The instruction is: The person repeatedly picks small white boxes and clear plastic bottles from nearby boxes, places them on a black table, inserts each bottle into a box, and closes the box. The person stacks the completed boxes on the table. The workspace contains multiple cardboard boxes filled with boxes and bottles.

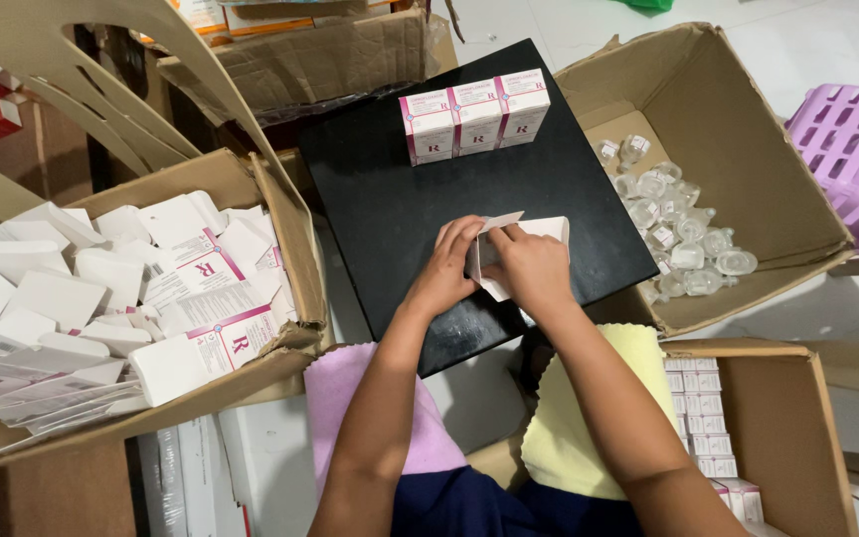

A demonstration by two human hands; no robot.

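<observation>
Frame centre: left hand [446, 267] and right hand [532, 267] both pinch a small white cardboard carton [524, 239], fingers curled tight, flap up, braced on the black square board [469, 199]. Three pink-and-white finished boxes [476, 114] lined upper centre; clear vials [678, 234] in the right brown box [748, 129].
</observation>
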